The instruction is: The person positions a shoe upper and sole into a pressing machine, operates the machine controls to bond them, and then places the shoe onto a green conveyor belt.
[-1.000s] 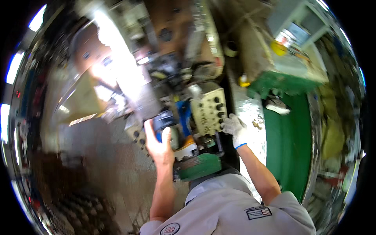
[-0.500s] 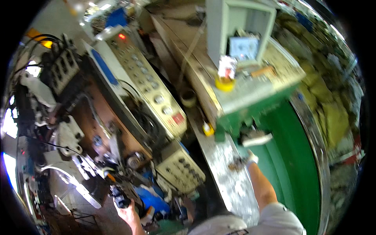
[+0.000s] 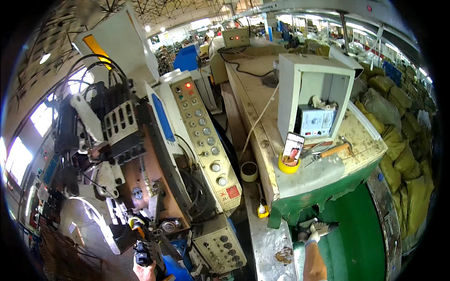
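Note:
At the lower left, my left hand (image 3: 144, 271) is closed against a black object (image 3: 143, 255) beside the machine; its kind is unclear. My right hand (image 3: 313, 235), with white coverings on the fingers, reaches into a green trough (image 3: 354, 234) under the bench corner. Its fingers are on a beige and dark shoe-like piece (image 3: 326, 228), and the grip is partly hidden. More of such pieces lie in the bench's shadow behind it.
A machine with metal arms and hoses (image 3: 119, 122) stands left, beside a knobbed control panel (image 3: 206, 140). On the bench are a grey cabinet (image 3: 290, 98), a phone (image 3: 293, 147) on a yellow tape roll (image 3: 288, 165) and a hammer (image 3: 335, 150). Sacks (image 3: 398, 154) are piled right.
The view has tilted up, so the bench and machine show lower and more of the hall appears. My right hand has moved forward to the shoe-like piece. My left hand stays at the black object.

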The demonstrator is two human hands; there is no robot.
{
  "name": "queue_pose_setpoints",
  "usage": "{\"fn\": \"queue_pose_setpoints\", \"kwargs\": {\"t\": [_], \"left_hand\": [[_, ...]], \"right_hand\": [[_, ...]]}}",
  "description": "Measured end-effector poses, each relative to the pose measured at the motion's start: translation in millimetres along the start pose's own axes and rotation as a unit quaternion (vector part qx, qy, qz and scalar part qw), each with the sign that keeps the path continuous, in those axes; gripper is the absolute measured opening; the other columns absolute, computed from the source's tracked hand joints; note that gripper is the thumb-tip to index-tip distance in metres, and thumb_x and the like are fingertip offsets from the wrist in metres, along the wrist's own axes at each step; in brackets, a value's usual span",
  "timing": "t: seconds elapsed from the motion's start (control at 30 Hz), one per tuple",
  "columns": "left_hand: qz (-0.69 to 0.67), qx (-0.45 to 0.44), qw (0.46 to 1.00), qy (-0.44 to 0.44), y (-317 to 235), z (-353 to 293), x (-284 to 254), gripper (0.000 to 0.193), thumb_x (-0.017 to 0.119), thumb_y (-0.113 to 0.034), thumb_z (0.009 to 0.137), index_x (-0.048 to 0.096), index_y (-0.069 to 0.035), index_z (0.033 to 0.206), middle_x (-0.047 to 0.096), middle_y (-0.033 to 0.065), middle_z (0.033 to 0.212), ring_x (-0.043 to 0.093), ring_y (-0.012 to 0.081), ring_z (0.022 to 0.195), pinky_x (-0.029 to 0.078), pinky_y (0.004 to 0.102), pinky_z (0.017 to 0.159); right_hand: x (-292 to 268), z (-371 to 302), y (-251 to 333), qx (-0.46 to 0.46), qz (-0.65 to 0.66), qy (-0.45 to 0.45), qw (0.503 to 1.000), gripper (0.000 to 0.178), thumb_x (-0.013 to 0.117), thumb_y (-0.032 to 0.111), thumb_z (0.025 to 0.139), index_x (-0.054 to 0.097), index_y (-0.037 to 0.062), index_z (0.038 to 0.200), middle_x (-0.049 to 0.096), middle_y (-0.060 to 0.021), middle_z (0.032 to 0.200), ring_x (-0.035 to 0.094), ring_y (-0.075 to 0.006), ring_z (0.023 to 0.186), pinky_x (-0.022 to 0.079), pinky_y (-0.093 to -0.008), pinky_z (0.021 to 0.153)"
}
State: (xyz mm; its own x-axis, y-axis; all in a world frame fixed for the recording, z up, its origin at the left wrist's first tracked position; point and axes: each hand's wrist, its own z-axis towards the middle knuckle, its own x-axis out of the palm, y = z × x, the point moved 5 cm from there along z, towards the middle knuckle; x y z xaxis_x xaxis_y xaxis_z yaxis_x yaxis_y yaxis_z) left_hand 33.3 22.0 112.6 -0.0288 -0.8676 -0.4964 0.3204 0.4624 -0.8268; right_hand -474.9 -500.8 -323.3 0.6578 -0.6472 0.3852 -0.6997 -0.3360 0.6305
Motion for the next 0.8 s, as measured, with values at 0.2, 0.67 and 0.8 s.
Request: {"fn": "queue_pose_setpoints", "kwargs": {"t": [0.2, 0.67, 0.8], "left_hand": [[-0.021, -0.035, 0.999, 0.007, 22.7, 1.3, 0.3, 0.044, 0.073, -0.004, 0.068, 0.059, -0.004, 0.11, 0.064, 0.0063, 0.09, 0.061, 0.0197, 0.079, 0.051, 0.0333, 0.074], [-0.213, -0.184, 0.885, 0.372, 81.0, -0.2, -7.1, 0.058, 0.073, -0.012, 0.091, 0.051, 0.004, 0.142, 0.06, 0.0163, 0.136, 0.059, 0.024, 0.124, 0.047, 0.0362, 0.104], [-0.367, -0.26, 0.827, 0.337, 83.9, 28.1, 1.9, 0.039, 0.074, -0.019, 0.092, 0.065, 0.0, 0.124, 0.069, 0.0063, 0.109, 0.066, 0.0123, 0.093, 0.055, 0.0276, 0.082]], "right_hand": [[20.4, -259.0, 8.8, 0.114, -0.025, 0.404, 0.907, 0.07, 0.077, 0.042, 0.083, 0.051, 0.0057, 0.138, 0.066, -0.012, 0.123, 0.063, -0.0331, 0.114, 0.05, -0.0508, 0.103], [96.8, -593.4, -169.4, 0.798, 0.176, 0.341, 0.465, 0.028, 0.064, 0.023, 0.095, 0.062, 0.002, 0.113, 0.062, 0.0008, 0.082, 0.059, -0.0084, 0.071, 0.054, -0.0273, 0.068], [108.3, -622.0, -214.3, 0.524, -0.156, 0.477, 0.689, 0.048, 0.057, 0.03, 0.102, 0.05, -0.0077, 0.131, 0.062, -0.0087, 0.111, 0.064, -0.0128, 0.088, 0.055, -0.0297, 0.079]]}}
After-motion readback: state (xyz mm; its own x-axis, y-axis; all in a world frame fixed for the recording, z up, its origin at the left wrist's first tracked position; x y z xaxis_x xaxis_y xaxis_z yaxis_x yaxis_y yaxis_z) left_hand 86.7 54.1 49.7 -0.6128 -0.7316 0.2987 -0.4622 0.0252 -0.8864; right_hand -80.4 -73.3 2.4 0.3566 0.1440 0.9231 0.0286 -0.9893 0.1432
